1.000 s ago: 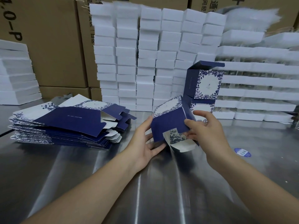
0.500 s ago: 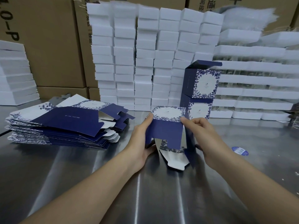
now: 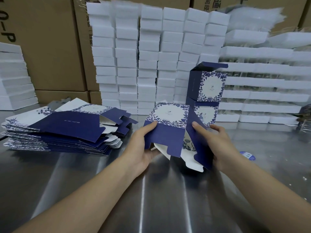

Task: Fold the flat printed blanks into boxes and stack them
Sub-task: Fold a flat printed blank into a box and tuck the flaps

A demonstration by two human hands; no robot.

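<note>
A half-opened navy and white floral box point(image 3: 165, 132) stands between my hands on the steel table, its white-lined bottom flaps hanging loose toward me. My left hand point(image 3: 143, 145) grips its left side, thumb on the navy front panel. My right hand point(image 3: 217, 145) holds the right side panel, thumb pressed on the navy face. A pile of flat printed blanks point(image 3: 64, 130) lies to the left. Behind the box, two folded boxes point(image 3: 207, 93) stand stacked, the upper one with its lid flap open.
Tall columns of white foam blocks point(image 3: 151, 56) line the back, with white trays point(image 3: 262, 81) at the right and brown cartons point(image 3: 50, 47) behind. More foam is stacked at far left point(image 3: 15, 78). A blue round sticker point(image 3: 247, 155) lies on the steel table point(image 3: 159, 199).
The box was tilted toward the left; it has been turned upright with the floral panel on top and squared open. Both hands shifted to its two sides.
</note>
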